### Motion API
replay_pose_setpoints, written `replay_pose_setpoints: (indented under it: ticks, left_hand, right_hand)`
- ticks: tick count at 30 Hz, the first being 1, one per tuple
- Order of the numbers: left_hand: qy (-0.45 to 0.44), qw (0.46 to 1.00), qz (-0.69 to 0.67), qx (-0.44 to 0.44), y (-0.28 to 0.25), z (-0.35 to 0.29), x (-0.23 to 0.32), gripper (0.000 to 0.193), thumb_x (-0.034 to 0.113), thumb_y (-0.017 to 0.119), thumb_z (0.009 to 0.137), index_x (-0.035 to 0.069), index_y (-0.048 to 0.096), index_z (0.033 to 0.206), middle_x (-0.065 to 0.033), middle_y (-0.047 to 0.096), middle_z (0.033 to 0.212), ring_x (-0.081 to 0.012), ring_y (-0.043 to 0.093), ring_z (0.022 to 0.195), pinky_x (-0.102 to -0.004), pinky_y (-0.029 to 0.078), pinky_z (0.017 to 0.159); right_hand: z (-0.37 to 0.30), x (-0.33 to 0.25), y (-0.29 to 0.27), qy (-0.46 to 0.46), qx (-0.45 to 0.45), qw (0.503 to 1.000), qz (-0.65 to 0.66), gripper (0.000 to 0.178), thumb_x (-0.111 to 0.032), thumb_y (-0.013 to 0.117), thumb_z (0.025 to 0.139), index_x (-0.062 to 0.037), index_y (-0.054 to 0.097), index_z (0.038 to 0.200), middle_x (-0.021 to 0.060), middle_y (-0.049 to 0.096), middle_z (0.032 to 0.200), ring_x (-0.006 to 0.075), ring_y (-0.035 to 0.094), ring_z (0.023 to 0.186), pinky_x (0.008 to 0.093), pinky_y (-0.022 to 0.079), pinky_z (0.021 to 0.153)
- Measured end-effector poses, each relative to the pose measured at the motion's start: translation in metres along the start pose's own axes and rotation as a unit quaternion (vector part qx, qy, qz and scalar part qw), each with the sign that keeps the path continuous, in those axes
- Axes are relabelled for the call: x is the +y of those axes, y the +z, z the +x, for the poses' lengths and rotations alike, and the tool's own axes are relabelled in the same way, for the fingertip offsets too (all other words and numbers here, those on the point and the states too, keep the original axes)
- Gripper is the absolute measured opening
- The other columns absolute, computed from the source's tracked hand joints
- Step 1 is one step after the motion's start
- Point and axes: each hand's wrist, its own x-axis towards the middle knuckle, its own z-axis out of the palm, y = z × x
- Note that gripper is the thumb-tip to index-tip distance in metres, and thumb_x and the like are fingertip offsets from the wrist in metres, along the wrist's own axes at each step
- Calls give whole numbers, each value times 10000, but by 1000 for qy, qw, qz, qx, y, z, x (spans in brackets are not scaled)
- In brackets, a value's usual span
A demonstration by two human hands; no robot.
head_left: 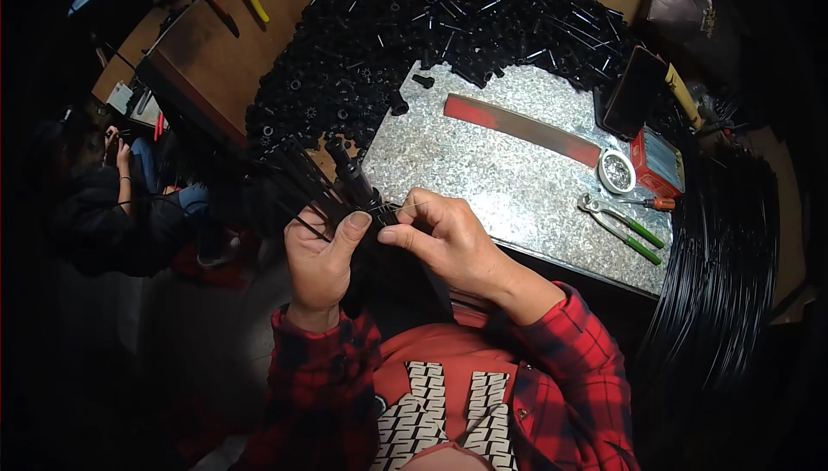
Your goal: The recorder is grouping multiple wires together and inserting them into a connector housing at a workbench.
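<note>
My left hand is closed round a fan of thin black umbrella ribs, its thumb pressed near their inner ends. Those ends meet at a black tubular umbrella runner, which points up and away from me. Close against the runner's lower end, my right hand pinches a fine wire between thumb and forefinger. Where exactly the wire passes among the rib ends is too small to make out. Both hands are held just off the near left edge of a speckled metal sheet.
A big heap of black plastic parts covers the far side. On the sheet lie a red-brown strip, a small white bowl, green-handled pliers and a screwdriver. Long black rods hang at right. Another person sits far left.
</note>
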Motion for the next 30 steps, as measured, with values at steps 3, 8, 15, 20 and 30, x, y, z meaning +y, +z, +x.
replay_pose_setpoints:
  ticks: [3,8,15,20,30]
  left_hand:
    - [2,1000,-1,4,2,0,1,276,6,629,845,-79,579,1103,-121,658,985,-154,618,883,-284,475,850]
    - [-10,1000,-3,10,4,-1,4,278,1,636,836,-74,586,1099,-119,658,993,-153,618,888,-283,475,852]
    - [23,999,10,20,10,-1,11,136,28,662,837,-18,637,963,-15,635,875,-64,551,781,-219,436,722]
    - [12,1000,5,-14,6,3,15,190,39,681,826,-27,642,1000,-67,665,932,-110,600,851,-255,470,799]
    - [-33,990,-113,-75,-6,16,6,264,26,680,820,-55,612,1061,-142,669,998,-183,652,890,-314,510,849]
  right_hand:
    - [1,6,0,24,-7,999,33,259,-194,703,820,-20,534,729,19,466,530,72,397,472,263,309,427]
    - [4,5,-6,81,-45,993,73,236,-199,692,850,-52,535,753,-63,468,607,15,395,544,204,303,457]
    - [13,9,-13,136,-123,964,191,224,-203,704,836,-51,561,754,-28,539,661,38,504,561,183,418,478]
    - [17,11,-18,147,-159,953,212,222,-193,717,822,-36,579,747,-11,558,662,53,517,537,185,419,460]
    - [14,14,-7,155,-133,949,241,240,-188,723,817,-32,568,720,4,555,635,66,514,478,193,401,421]
